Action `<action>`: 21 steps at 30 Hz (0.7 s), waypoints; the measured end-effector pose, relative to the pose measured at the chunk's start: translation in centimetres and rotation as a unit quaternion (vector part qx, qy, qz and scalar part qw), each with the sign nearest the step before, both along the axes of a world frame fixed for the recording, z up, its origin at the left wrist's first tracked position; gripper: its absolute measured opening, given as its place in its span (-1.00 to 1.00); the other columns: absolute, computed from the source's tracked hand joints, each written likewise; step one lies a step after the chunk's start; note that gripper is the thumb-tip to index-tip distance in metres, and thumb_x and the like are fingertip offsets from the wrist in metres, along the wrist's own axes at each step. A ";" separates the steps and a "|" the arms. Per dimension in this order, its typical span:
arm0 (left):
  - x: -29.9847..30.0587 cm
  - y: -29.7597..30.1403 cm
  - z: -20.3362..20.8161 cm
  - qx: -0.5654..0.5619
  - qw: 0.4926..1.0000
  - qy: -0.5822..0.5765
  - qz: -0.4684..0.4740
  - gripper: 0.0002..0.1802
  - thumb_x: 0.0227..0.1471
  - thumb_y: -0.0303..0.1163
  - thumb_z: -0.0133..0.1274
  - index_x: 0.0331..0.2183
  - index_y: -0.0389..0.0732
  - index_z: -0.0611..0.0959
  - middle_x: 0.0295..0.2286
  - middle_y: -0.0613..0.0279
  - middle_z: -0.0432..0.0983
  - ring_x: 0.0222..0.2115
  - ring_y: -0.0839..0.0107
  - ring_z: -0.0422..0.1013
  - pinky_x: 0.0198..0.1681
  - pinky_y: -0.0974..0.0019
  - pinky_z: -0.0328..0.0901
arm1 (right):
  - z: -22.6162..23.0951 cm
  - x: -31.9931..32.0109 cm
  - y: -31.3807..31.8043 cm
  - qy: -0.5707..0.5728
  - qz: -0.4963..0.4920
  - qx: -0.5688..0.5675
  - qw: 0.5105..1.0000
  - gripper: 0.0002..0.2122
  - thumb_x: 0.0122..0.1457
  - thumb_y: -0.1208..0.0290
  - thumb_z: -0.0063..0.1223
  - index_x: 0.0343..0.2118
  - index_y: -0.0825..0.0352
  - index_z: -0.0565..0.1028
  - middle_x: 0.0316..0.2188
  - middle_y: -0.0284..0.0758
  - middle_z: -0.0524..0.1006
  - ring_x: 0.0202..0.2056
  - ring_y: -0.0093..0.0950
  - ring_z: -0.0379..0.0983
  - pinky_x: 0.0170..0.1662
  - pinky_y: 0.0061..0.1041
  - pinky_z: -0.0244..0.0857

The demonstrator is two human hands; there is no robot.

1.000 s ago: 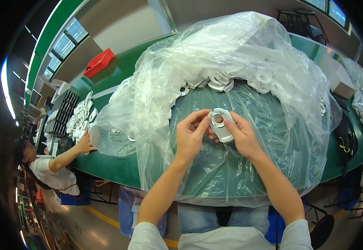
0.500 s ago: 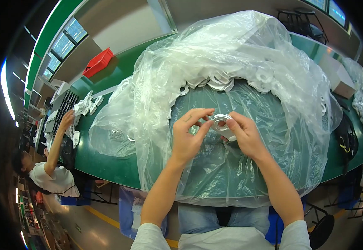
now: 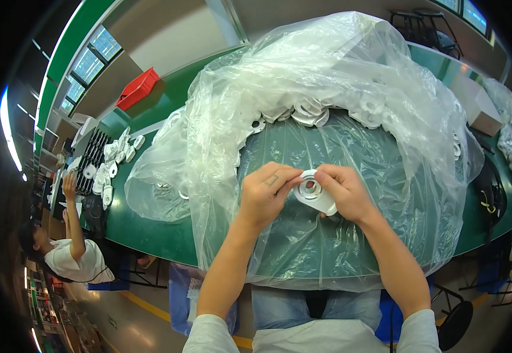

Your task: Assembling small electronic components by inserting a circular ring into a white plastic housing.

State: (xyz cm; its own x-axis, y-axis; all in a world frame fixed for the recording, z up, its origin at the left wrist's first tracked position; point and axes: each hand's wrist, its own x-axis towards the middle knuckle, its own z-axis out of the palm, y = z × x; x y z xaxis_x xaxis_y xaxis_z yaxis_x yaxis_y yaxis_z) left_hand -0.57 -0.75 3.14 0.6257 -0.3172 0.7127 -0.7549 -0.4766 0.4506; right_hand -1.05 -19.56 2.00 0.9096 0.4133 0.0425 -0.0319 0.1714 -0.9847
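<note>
A white, flat part point(image 3: 323, 202) with a round ring end, a hole through it and a wider rounded end is held up above the plastic-covered table. My right hand point(image 3: 348, 191) grips its right side, thumb on the upper face and fingers beneath. On the ring's left edge, my left hand point(image 3: 266, 194) closes with thumb and fingers pinched together at the rim. Whether a smaller piece sits between those left fingertips cannot be made out. Beyond my hands, similar white parts point(image 3: 310, 112) lie heaped, partly covered by a clear plastic sheet point(image 3: 320, 65).
The green table point(image 3: 150, 234) curves around me. A red bin point(image 3: 137, 89) stands at the far left, a white box point(image 3: 475, 106) at the right. At left a co-worker point(image 3: 76, 259) handles white parts near a black rack point(image 3: 95, 150). A blue bin point(image 3: 179, 300) sits below the table edge.
The white part has tilted so its ring face shows more, and sits slightly lower. My left fingers, earlier spread beside it, now pinch its rim. The co-worker's arm has drawn back.
</note>
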 end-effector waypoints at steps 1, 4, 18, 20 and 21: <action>0.0 -0.1 -0.1 0.000 1.000 0.000 0.000 -0.78 -0.23 -0.62 0.19 -0.39 -0.26 0.63 -0.52 0.18 0.54 -0.52 0.28 0.47 -0.48 0.39 0.34 | -0.3 0.1 0.0 0.000 0.000 0.000 1.000 -0.75 0.24 0.32 -0.14 -0.42 0.41 0.48 -0.62 -0.37 0.47 -0.66 -0.62 0.40 -0.67 -0.63 0.25; -0.4 -0.2 -0.5 -0.037 0.998 0.058 -0.008 -0.79 -0.22 -0.64 0.18 -0.39 -0.28 0.63 -0.53 0.18 0.53 -0.54 0.33 0.46 -0.48 0.40 0.34 | -0.7 0.2 -0.1 -0.057 -0.026 -0.039 0.997 -0.74 0.23 0.32 -0.12 -0.45 0.43 0.48 -0.61 -0.37 0.47 -0.66 -0.62 0.38 -0.67 -0.65 0.25; -1.1 -1.2 -0.4 -0.030 0.998 -0.054 0.026 -0.63 -0.27 -0.66 0.20 -0.29 -0.19 0.62 -0.44 0.20 0.50 -0.53 0.30 0.44 -0.53 0.37 0.34 | 0.7 0.2 0.1 -0.470 -0.188 -0.201 0.839 -0.83 -0.17 0.56 0.14 -0.42 0.30 0.51 -0.43 -0.37 0.53 -0.34 -0.39 0.45 -0.17 -0.40 0.22; -1.3 -1.4 -0.2 -0.027 0.991 -0.132 0.028 -0.64 -0.29 -0.68 0.21 -0.30 -0.24 0.62 -0.44 0.19 0.50 -0.53 0.30 0.44 -0.53 0.38 0.34 | 1.1 0.0 0.1 -0.500 -0.197 -0.201 0.819 -0.81 -0.20 0.58 0.14 -0.43 0.28 0.51 -0.41 -0.39 0.53 -0.33 -0.40 0.45 -0.18 -0.39 0.23; -1.4 -1.4 -0.1 -0.022 0.987 -0.158 0.023 -0.64 -0.31 -0.69 0.22 -0.32 -0.28 0.61 -0.43 0.19 0.49 -0.53 0.30 0.44 -0.52 0.38 0.35 | 1.3 0.0 0.1 -0.527 -0.204 -0.200 0.800 -0.79 -0.23 0.60 0.14 -0.43 0.27 0.51 -0.39 -0.41 0.52 -0.33 -0.41 0.44 -0.18 -0.38 0.23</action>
